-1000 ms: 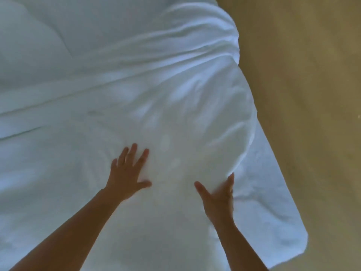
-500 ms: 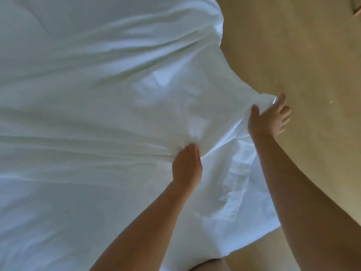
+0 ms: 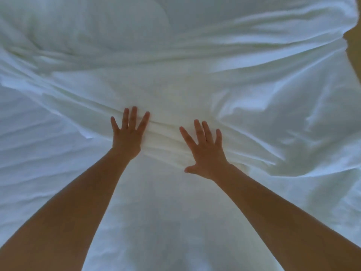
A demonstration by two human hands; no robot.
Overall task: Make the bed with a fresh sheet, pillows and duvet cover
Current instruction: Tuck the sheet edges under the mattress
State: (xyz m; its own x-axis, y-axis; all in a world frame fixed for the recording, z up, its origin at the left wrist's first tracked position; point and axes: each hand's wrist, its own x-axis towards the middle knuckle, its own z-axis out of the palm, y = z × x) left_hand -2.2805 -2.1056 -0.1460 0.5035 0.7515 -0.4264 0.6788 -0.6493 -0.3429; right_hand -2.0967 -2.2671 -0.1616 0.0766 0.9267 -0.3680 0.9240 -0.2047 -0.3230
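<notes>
White duvet bunches in folds ahead; your left hand and right hand press it, fingers splayed flat; tan floor at right.

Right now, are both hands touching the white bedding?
Touching. The head view shows the left hand and right hand lying flat, fingers spread, on the bunched white bedding.

Both hands flat, fingers spread, on white sheet: left hand and right hand side by side pressing a bunched fold. Tan floor at right edge.
</notes>
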